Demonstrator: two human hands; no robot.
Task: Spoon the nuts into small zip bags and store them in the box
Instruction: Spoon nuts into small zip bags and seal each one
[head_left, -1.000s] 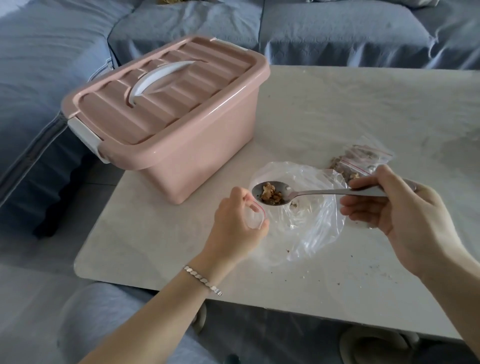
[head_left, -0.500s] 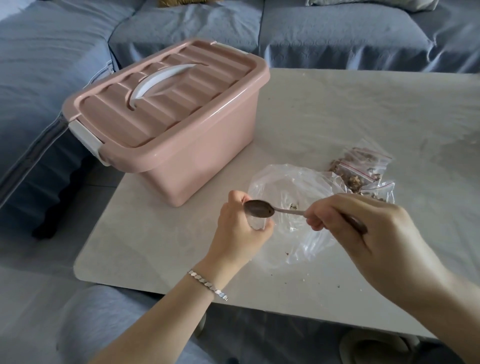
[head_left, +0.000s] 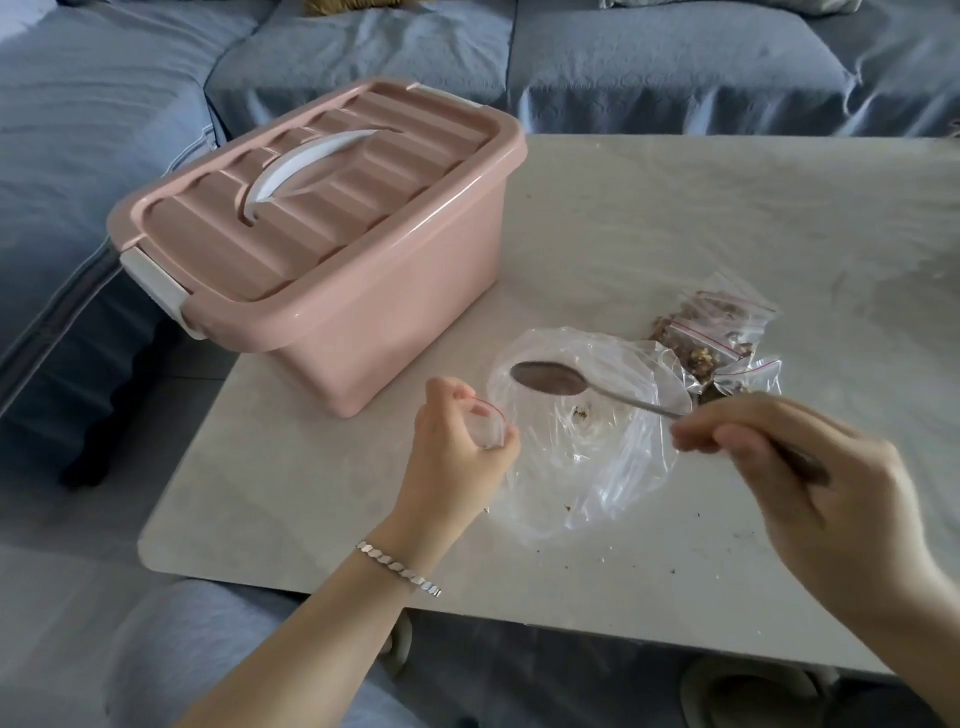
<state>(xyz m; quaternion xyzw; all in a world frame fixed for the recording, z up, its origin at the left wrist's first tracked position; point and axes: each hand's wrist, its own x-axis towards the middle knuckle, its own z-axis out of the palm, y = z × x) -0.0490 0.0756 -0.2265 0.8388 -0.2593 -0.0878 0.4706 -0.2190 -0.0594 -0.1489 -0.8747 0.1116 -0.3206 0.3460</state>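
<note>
Both closed: left grip (head_left: 457, 444) on zip bag (head_left: 489, 427), right grip (head_left: 810, 478) on spoon (head_left: 549, 378)

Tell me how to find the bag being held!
Find the big pink box on the table. Just in front of it, the left hand grips a small zip bag. Unlike the filled bags further right, it is off the table.

**Inspector:** Box?
**Assistant:** Pink box (head_left: 332, 270), lid shut, white handle folded flat, at ten o'clock from the large clear bag (head_left: 597, 467).
**Inspector:** Bags?
**Assistant:** Small zip bag (head_left: 485, 423), red-striped mouth open, at nine o'clock of it. Filled zip bags (head_left: 711, 332) are piled at two o'clock.
**Inspector:** Spoon?
**Assistant:** Spoon (head_left: 550, 382) is empty, above the large bag. A few nut crumbs (head_left: 580, 414) lie inside.
</note>
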